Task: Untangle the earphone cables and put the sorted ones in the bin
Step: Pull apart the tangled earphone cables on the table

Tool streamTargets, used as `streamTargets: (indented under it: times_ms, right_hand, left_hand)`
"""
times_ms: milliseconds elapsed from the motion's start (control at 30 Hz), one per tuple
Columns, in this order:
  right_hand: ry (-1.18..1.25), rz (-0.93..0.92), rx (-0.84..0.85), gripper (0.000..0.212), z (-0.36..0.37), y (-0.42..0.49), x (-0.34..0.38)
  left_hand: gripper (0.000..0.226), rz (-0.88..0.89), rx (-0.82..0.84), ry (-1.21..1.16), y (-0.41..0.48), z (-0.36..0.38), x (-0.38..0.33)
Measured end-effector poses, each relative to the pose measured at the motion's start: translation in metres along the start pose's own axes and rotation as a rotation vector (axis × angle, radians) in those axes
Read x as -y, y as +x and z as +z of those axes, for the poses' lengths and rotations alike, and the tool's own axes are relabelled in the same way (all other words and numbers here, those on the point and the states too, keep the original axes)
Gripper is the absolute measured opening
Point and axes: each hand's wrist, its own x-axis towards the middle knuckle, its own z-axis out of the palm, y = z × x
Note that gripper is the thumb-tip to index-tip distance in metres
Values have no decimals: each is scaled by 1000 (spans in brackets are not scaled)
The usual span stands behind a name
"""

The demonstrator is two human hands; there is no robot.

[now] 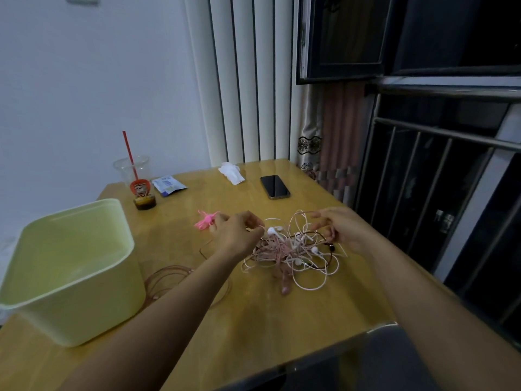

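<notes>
On the wooden table (253, 320), right of the pale green bin (84, 314): tangle of earphone cables (290, 253); left hand (236, 235), fingers curled, pinches a white strand; right hand (342, 230), fingers curled, pinches a loop.

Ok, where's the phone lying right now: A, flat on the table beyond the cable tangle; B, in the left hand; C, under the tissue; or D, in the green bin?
A: the phone lies flat on the table, on the far side of the tangle of cables, with nothing touching it.
</notes>
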Motion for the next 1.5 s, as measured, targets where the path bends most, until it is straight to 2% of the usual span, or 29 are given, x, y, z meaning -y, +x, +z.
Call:
streamTargets:
  times_ms: [67, 167, 233, 267, 300, 367, 400, 467, 500, 567, 633, 733, 767, 833, 900, 1000, 1100, 1167, 1267, 1400, 1500]
  right_hand:
    - [-103, -20, -26, 27, 1, 0, 1]
    - [-362, -110, -80, 38, 5, 4, -2]
    - [-510, -361, -128, 37, 12, 2, -3]
    - [-479, -482, -113, 31, 17, -2, -1]
    - [-411, -538, -41, 27, 24, -9, 2]
    - [-401, -459, 203, 40, 38, -19, 5]
    - [-477, -386, 293, 47, 43, -21, 3]
    - [-656, -338, 329, 37, 45, -18, -4]
    - [-704, -354, 276, 26, 42, -17, -5]
    - [-653, -363, 134, 13, 34, -13, -1]
    - [-584, -429, -66, 18, 22, -10, 10]
    - [-849, -740, -447, 18, 13, -3, 21]
    - [-954, -750, -478, 18, 11, -2, 19]
    - [-1069, -539, -336, 22, 7, -2, 8]
    - [-1025, -279, -47, 24, 0, -1, -2]
    - [-769, -187, 296, 41, -5, -7, 7]
    - [-737, -185, 479, 54, -7, -10, 25]
    - [-677, -278, 476, 43, -2, -13, 32]
    - [-530, -458, 316, 26, 16, -16, 32]
    - [-675, -444, 361, 23, 47, -14, 14]
    - [-621, -448, 248, 6, 46, -8, 5]
  left_hand:
    - [11, 4, 31, 33, -3, -4, -2]
    - [7, 16, 13, -2, -5, -2, -2]
    - [5, 45, -27, -42, -3, 0, 0]
    - [9, 52, -37, -81, -2, 1, 0]
    - [11, 62, -40, -123, -2, 1, 1]
    - [17, 91, -22, -185, -1, 1, 1]
    - [17, 104, -3, -187, -2, -1, -1]
    - [8, 160, -5, -123, -5, -7, -6]
    - [3, 184, -23, -75, -6, -9, -5]
    - [14, 195, -58, -5, -7, -16, -1]
    - [21, 214, -75, -41, -8, -18, -2]
    - [27, 224, -120, -174, -9, -17, -10]
    - [27, 226, -111, -173, -8, -17, -12]
    - [22, 220, -40, -68, -7, -15, -11]
    - [18, 182, 21, -5, -6, -14, -5]
    - [18, 175, 31, -48, -6, -15, 0]
    - [14, 157, 26, -140, -9, -17, -3]
    - [12, 156, 23, -185, -8, -17, -4]
    - [11, 190, -2, -203, -10, -18, -8]
    - [14, 220, -26, -238, -13, -18, -11]
    - [14, 228, -47, -166, -11, -22, -6]
